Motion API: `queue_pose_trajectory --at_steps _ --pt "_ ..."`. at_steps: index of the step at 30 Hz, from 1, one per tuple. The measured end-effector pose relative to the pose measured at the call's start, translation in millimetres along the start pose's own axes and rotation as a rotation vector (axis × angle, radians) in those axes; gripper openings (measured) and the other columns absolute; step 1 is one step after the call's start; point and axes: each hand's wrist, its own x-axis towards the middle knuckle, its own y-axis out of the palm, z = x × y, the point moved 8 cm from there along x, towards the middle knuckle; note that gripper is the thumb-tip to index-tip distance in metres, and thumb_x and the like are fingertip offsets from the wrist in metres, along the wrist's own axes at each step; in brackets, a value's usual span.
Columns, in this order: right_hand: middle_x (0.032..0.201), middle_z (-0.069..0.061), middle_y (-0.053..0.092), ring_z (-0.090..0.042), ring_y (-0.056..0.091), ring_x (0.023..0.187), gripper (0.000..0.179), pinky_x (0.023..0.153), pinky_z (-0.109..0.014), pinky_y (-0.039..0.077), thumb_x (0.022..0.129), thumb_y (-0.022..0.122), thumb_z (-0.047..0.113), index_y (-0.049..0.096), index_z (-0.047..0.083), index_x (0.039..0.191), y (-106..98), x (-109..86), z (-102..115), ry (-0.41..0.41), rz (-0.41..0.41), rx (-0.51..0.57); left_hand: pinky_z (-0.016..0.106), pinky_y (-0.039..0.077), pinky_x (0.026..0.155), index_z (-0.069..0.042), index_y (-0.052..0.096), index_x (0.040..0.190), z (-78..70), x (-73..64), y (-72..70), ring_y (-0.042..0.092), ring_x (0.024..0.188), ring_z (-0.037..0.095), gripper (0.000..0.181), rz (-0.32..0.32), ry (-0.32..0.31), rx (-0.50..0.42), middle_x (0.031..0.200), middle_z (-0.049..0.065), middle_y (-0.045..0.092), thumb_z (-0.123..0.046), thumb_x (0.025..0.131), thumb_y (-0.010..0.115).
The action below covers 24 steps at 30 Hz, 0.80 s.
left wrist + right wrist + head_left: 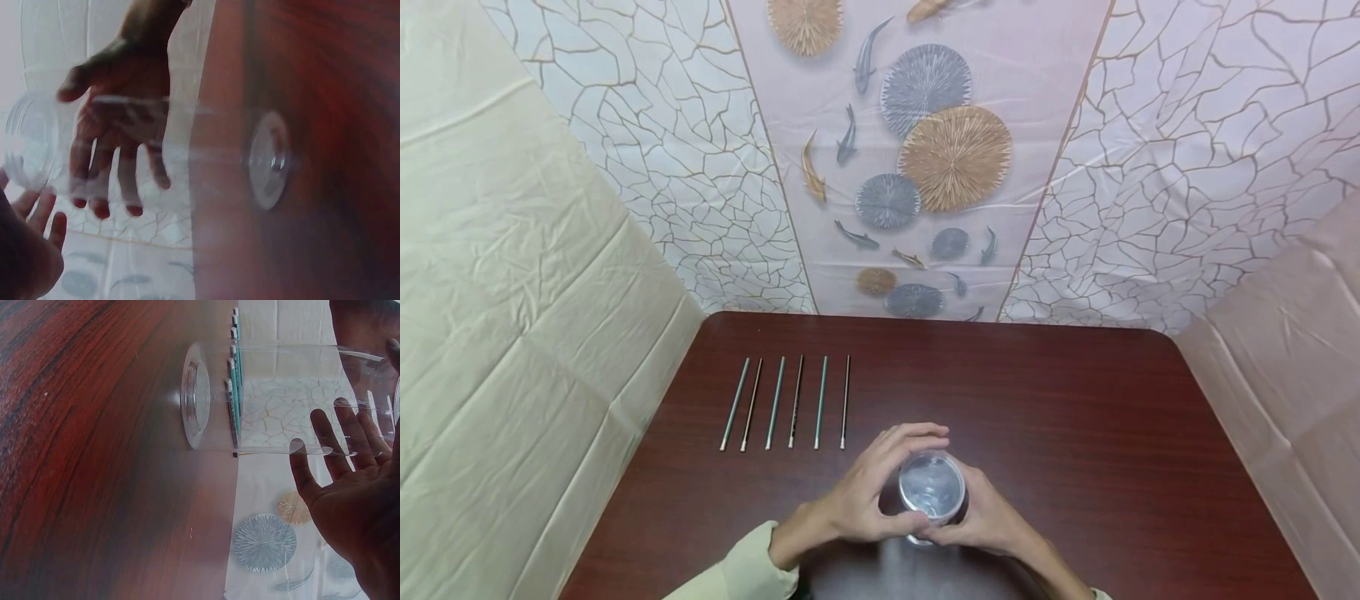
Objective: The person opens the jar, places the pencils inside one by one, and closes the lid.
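Note:
A clear, see-through jar (pixel 931 487) stands upright between both hands, its round mouth facing up and nothing showing inside. My left hand (pixel 872 493) curves round its left and far side, the thumb at the near rim. From the right, my right hand (pixel 992 515) cups the jar, its thumb meeting the left thumb at the front. Seen in the right wrist view, the fingers of the right hand (pixel 356 512) are spread along the jar's wall. In the left wrist view, the jar's base (pixel 270 161) is right at the tabletop.
Several pencils (pixel 776 404), teal and dark striped, lie in a spaced row on the left of the dark red wooden table (pixel 1075 433), white eraser ends toward me. Patterned cloth (pixel 955 158) hangs behind the table, and plain pale cloth (pixel 512 333) borders the left side.

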Motion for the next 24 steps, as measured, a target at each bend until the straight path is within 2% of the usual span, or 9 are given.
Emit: queue_pose_trajectory --at_steps 3,7,9,12,15,19,22,24 --pt "0.126 -0.007 0.071 -0.021 0.072 0.109 0.078 0.097 -0.036 0.057 0.077 0.096 0.011 0.056 0.008 0.144 1.5 1.4 0.9 0.001 0.008 0.01 0.05 0.035 0.12 -0.003 0.042 0.158 0.1 2.4 -2.8 0.044 0.148 0.032 0.076 0.054 0.044 -0.02 0.16 0.013 0.047 -0.029 0.091 0.066" --pt "0.124 -0.005 0.072 -0.02 0.072 0.108 0.076 0.097 -0.035 0.057 0.076 0.097 0.013 0.059 0.009 0.141 1.0 0.6 0.5 0.04 -0.004 0.01 0.049 0.033 0.122 -0.004 0.041 0.159 1.0 2.8 -3.2 0.043 0.149 0.031 0.075 0.104 0.069 -0.024 0.16 0.011 0.049 -0.028 0.091 0.062" --pt "0.124 -0.003 0.073 -0.02 0.072 0.109 0.075 0.097 -0.035 0.056 0.075 0.097 0.014 0.06 0.011 0.14 0.6 -0.2 -0.2 0.062 -0.009 0.011 0.048 0.034 0.121 -0.004 0.043 0.158 1.6 2.0 -2.6 0.045 0.148 0.029 0.074 0.106 0.072 -0.019 0.157 0.009 0.052 -0.027 0.091 0.063" --pt "0.125 -0.004 0.072 -0.02 0.071 0.109 0.077 0.097 -0.035 0.056 0.076 0.097 0.014 0.059 0.011 0.142 0.6 -0.3 0.3 0.051 -0.007 0.002 0.046 0.037 0.12 -0.005 0.046 0.155 2.6 0.2 -1.6 0.05 0.143 0.026 0.072 0.08 0.067 -0.005 0.151 0.007 0.056 -0.026 0.09 0.069" --pt "0.127 -0.005 0.071 -0.021 0.071 0.109 0.079 0.097 -0.036 0.056 0.076 0.096 0.013 0.056 0.01 0.144 0.3 0.5 2.0 0.014 -0.005 -0.022 0.044 0.04 0.117 -0.007 0.049 0.153 4.7 -2.0 -1.0 0.053 0.137 0.023 0.075 0.039 0.039 0.016 0.146 0.007 0.058 -0.029 0.087 0.079" --pt "0.126 -0.007 0.071 -0.019 0.071 0.109 0.081 0.098 -0.035 0.056 0.074 0.095 0.009 0.056 0.006 0.145 -0.9 -0.7 1.7 0.004 -0.013 -0.032 0.041 0.044 0.114 -0.011 0.052 0.151 8.3 -4.4 -0.3 0.054 0.133 0.02 0.085 -0.006 -0.035 0.042 0.14 0.005 0.057 -0.037 0.08 0.091" --pt "0.124 -0.009 0.072 -0.018 0.071 0.108 0.083 0.097 -0.034 0.056 0.07 0.094 0.007 0.055 0.002 0.144 -1.8 -1.8 1.0 -0.007 -0.018 -0.034 0.04 0.044 0.112 -0.014 0.052 0.151 9.1 -4.8 0.3 0.053 0.131 0.018 0.09 -0.011 -0.084 0.061 0.138 0.003 0.054 -0.042 0.077 0.095" --pt "0.125 -0.009 0.072 -0.018 0.07 0.109 0.084 0.098 -0.034 0.056 0.071 0.094 0.008 0.055 0.002 0.145 -2.0 -1.7 0.8 -0.012 -0.018 -0.039 0.039 0.044 0.113 -0.015 0.051 0.153 8.4 -4.0 0.1 0.052 0.132 0.017 0.095 0.003 -0.094 0.079 0.139 0.004 0.052 -0.045 0.075 0.096"
